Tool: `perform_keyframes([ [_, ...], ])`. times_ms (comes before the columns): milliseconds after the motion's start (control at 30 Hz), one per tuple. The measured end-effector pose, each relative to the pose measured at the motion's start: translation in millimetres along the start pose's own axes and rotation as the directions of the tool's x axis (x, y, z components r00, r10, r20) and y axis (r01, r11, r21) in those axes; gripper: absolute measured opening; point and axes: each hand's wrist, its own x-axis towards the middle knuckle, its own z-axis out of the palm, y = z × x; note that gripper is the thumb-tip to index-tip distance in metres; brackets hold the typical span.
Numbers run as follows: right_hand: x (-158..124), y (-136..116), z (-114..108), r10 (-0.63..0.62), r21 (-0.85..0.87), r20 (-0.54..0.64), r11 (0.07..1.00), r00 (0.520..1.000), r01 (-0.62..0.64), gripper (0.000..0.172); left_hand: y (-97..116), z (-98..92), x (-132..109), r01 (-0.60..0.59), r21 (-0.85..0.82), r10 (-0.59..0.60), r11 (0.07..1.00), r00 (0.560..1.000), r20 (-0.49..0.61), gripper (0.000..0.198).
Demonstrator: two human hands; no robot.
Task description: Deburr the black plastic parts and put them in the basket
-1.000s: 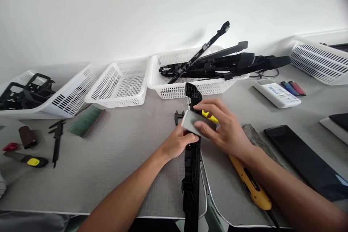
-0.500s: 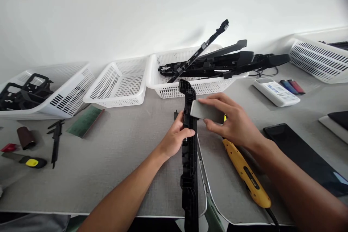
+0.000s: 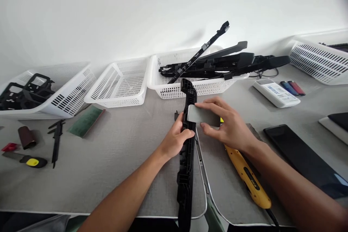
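A long black plastic part [image 3: 186,168] stands lengthwise in front of me, its lower end passing over the table's front edge. My left hand [image 3: 178,137] is closed around its middle, thumb across the ribbed face. Between the thumb and fingers of my right hand [image 3: 228,121] is a grey sanding block [image 3: 203,115], flat and rectangular. The block's left end meets the black part just above my left thumb. Beneath my right wrist lies a yellow corded power tool [image 3: 246,175].
Behind stand white baskets, one [image 3: 190,92] heaped with similar black parts, another [image 3: 116,98] beside it. Green sandpaper [image 3: 86,120], black calipers [image 3: 56,143] and a yellow-black handled tool [image 3: 34,162] lie left. A phone [image 3: 304,159] and a white device [image 3: 276,93] are right.
My right hand has moved the sanding block slightly left and down, over the black part. The part's lower end has swung a little left; my left hand keeps its grip.
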Motion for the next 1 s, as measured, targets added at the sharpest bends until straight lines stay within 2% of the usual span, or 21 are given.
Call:
perform_keyframes([
  [167,2,5,-4,0.092,-0.083,-0.197,0.991,0.976,-0.11,0.044,-1,0.4,-1,-0.002,0.035,0.001,0.999,0.999,0.034,0.033],
  [333,2,5,-3,0.031,-0.007,-0.064,0.999,0.997,-0.031,0.048,-2,1.2,-2,0.025,0.053,-0.029,0.998,0.996,0.08,0.031],
  [500,1,7,0,0.095,-0.049,-0.156,0.993,0.983,-0.103,0.043,0,-0.3,1,0.056,0.026,-0.057,0.998,0.996,0.072,0.038],
  [667,-1,5,4,0.009,0.002,-0.052,1.0,0.999,-0.009,0.044,-2,-2.1,3,0.029,0.013,-0.03,0.999,0.998,0.058,0.041],
  [733,0,8,2,0.024,-0.024,-0.081,0.999,0.996,-0.026,0.042,-3,-1.9,3,0.036,0.006,-0.037,0.999,0.997,0.062,0.042],
  [867,3,13,-6,0.089,-0.119,-0.265,0.985,0.96,-0.124,0.038,-3,-2.3,2,0.066,-0.013,-0.065,0.998,0.993,0.1,0.035],
  [933,3,12,-6,0.08,-0.106,-0.256,0.988,0.963,-0.11,0.039,-4,-3.3,1,0.089,0.004,-0.088,0.996,0.988,0.129,0.033],
  [1000,3,9,-3,0.042,-0.058,-0.173,0.997,0.984,-0.053,0.04,-6,-4.3,2,0.069,0.043,-0.074,0.997,0.989,0.125,0.032],
])
